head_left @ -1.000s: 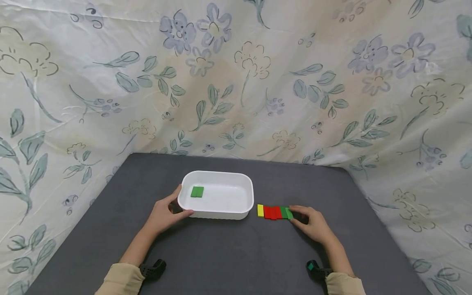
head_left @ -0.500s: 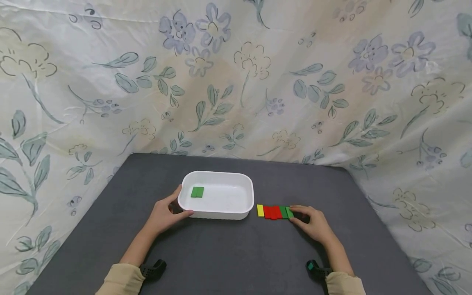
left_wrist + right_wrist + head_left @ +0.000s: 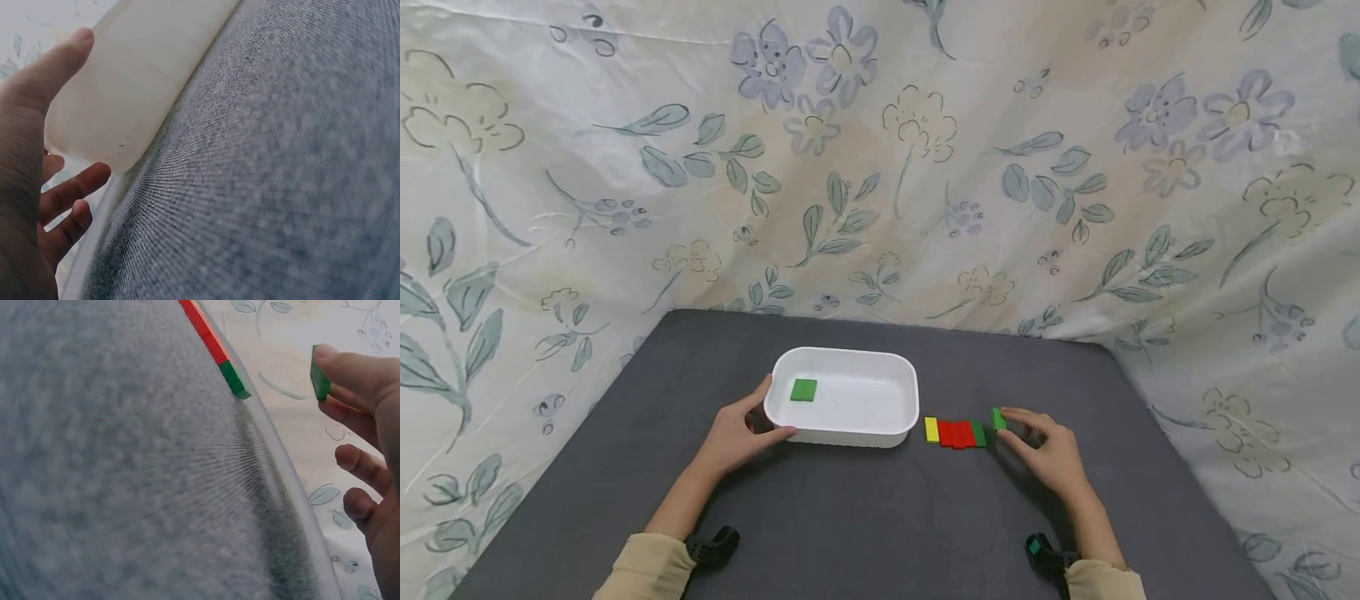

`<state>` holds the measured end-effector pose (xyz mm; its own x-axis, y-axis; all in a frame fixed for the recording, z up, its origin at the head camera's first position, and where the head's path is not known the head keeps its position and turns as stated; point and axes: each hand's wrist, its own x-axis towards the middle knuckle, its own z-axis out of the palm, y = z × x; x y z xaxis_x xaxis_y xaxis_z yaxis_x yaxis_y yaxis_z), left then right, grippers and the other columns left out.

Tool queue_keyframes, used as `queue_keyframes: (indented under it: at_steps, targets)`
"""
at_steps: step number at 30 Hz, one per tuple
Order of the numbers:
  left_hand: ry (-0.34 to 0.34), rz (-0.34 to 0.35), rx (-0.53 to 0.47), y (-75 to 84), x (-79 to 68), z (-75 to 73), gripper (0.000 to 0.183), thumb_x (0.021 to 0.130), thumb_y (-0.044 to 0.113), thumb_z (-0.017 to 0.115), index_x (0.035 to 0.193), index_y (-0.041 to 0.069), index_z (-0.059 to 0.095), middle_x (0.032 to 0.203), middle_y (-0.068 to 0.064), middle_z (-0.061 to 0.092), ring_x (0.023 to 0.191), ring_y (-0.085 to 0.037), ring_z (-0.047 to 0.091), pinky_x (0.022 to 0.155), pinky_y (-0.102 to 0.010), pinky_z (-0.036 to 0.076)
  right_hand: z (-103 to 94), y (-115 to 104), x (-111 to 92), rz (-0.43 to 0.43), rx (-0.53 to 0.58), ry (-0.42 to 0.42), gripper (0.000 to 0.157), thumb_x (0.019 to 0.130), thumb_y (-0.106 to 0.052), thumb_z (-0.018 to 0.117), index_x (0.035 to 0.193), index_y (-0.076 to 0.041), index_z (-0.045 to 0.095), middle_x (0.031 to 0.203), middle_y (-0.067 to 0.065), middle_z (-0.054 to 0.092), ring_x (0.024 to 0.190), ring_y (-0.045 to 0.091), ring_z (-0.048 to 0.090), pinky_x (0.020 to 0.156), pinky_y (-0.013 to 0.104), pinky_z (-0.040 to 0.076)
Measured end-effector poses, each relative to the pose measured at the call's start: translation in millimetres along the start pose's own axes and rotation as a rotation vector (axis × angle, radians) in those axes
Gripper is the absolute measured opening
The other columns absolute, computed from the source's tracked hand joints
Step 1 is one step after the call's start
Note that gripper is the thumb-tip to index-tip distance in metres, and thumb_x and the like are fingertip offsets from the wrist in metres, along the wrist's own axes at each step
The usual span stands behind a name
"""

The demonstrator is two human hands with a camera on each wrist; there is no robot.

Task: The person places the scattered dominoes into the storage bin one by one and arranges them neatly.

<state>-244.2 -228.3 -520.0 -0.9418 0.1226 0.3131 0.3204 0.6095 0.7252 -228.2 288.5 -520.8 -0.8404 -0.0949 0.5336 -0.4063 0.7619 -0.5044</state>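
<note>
My left hand grips the left end of a white plastic tub, thumb on its front wall and index finger at its rim. In the left wrist view the thumb lies along the tub's side, with the other fingers near its corner. Two green tiles lie side by side inside the tub. My right hand pinches another green tile between thumb and fingers, raised off the table. Left of it on the table is a row: a yellow tile, red tiles, and a green tile.
Everything stands on a dark grey cloth-covered table. A floral curtain hangs behind it and on both sides. Black bands circle both wrists, including the right wristband.
The right hand has lifted the end green tile off the row, up and slightly to the right. The left hand and tub have stayed in place.
</note>
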Motion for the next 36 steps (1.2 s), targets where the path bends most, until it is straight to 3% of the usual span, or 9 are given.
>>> queue_keyframes:
  at_steps: [13,20,29,36]
  targets:
    - [0.006,0.003,-0.020,-1.2,-2.2,-0.1,0.102,0.080,0.034,0.095,0.162,0.005,0.042,0.090,-0.001,0.067,0.073,-0.013,0.050,0.060,-0.024,0.043,9.5,-20,8,-0.040,-0.015,-0.042,0.036,0.085,-0.016,0.090,0.120,-0.012,0.082,0.119,0.007,0.079,0.075,0.014,0.053,0.062,0.025,0.036]
    - [0.012,0.019,-0.010,-1.3,-4.0,-3.2,0.102,0.079,0.032,0.095,0.161,0.002,0.042,0.086,0.001,0.065,0.068,-0.009,0.047,0.058,-0.024,0.043,23.3,-46,22,-0.040,0.038,-0.069,0.035,0.087,-0.017,0.089,0.121,-0.011,0.081,0.123,0.009,0.078,0.078,0.015,0.056,0.059,0.025,0.039]
    - [0.007,0.010,-0.022,-1.5,-2.9,-2.7,0.101,0.081,0.032,0.095,0.161,0.002,0.042,0.086,0.000,0.064,0.070,-0.011,0.049,0.060,-0.024,0.043,45.7,-79,49,-0.018,0.098,-0.101,0.037,0.088,-0.023,0.089,0.122,-0.014,0.081,0.125,0.006,0.078,0.084,0.026,0.059,0.065,0.027,0.037]
    - [0.008,0.025,-0.026,-3.0,-3.2,-1.4,0.100,0.081,0.032,0.095,0.161,0.002,0.043,0.087,0.001,0.065,0.071,-0.010,0.049,0.060,-0.024,0.043,67.3,-109,61,-0.002,0.153,-0.130,0.035,0.088,-0.023,0.089,0.121,-0.014,0.082,0.124,0.004,0.078,0.086,0.026,0.060,0.069,0.029,0.042]
